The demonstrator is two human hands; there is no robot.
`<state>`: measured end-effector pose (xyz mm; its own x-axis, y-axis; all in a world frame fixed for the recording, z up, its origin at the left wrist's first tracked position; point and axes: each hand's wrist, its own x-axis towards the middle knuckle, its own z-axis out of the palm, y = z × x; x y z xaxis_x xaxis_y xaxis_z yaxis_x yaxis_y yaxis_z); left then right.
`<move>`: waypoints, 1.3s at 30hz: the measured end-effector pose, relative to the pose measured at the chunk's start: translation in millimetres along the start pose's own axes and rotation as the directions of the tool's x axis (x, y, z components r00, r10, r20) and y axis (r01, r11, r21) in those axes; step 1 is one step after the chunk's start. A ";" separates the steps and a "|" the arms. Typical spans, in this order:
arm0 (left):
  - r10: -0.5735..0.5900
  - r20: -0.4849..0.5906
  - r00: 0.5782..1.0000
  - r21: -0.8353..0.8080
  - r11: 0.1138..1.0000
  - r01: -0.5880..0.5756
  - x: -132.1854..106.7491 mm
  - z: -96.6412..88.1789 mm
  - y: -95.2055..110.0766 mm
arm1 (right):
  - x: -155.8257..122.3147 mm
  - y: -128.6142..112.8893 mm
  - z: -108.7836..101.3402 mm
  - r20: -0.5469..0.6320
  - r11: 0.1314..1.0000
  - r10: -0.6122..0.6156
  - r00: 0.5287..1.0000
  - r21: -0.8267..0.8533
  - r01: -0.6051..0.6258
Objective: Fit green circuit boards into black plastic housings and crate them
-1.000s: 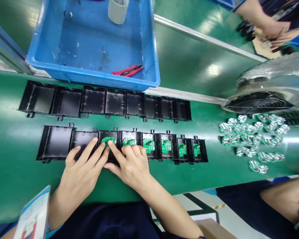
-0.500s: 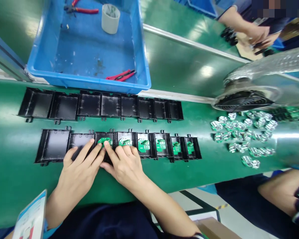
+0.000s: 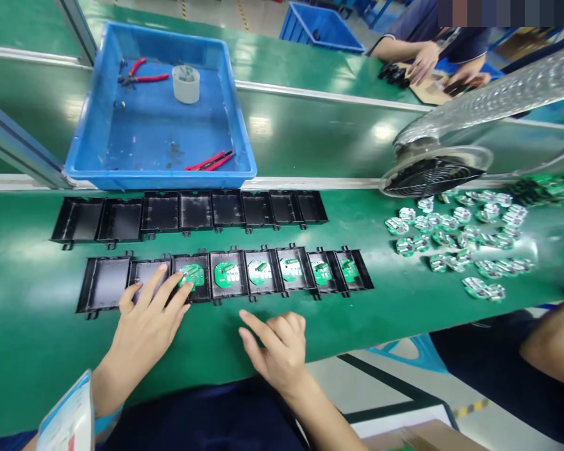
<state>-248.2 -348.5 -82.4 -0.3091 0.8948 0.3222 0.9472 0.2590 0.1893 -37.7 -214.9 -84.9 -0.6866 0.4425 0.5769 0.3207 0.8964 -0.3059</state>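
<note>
Two rows of black plastic housings lie on the green belt. Every housing in the far row (image 3: 195, 212) is hollow. In the near row (image 3: 244, 273) several hold a round green circuit board, and the two leftmost hold none. My left hand (image 3: 146, 316) lies flat with fingers spread across the second and third near housings, its index fingertip on the leftmost green board (image 3: 192, 274). My right hand (image 3: 276, 346) hovers above the belt's front edge, fingers loosely curled, holding nothing.
A blue bin (image 3: 157, 119) behind the rows holds red pliers, a red cutter and a white cup. Loose circuit boards (image 3: 455, 241) are heaped at right beside a wrapped fan (image 3: 432, 175). Another person's hands (image 3: 425, 59) work at the far right.
My right hand has lifted off the third housing's board and drawn back toward me. The left hand stays on the housings. The view has tilted up.
</note>
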 end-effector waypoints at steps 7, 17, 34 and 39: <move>0.037 0.080 0.996 0.068 0.997 -0.042 7.2 -3.7 3.4 | -27.2 5.1 -8.0 0.027 0.989 0.144 0.989 0.023 -0.144; 0.142 0.108 0.984 0.247 0.955 -0.164 2.5 2.7 -5.1 | -31.3 6.8 -2.8 0.014 0.986 0.153 0.988 0.067 -0.153; 0.115 0.077 0.990 0.137 0.983 -0.125 -5.6 18.2 -14.1 | -30.9 6.9 -1.9 -0.001 0.986 0.155 0.988 0.069 -0.154; 0.102 0.095 0.990 0.185 0.976 -0.118 -3.3 13.7 -8.9 | -32.1 7.7 -0.1 -0.002 0.984 0.161 0.987 0.084 -0.160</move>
<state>-254.4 -348.8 -97.8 -0.2011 0.9472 0.2498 0.9765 0.2140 -0.0250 -13.2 -222.2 -105.7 -0.6248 0.5809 0.5218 0.3707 0.8088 -0.4565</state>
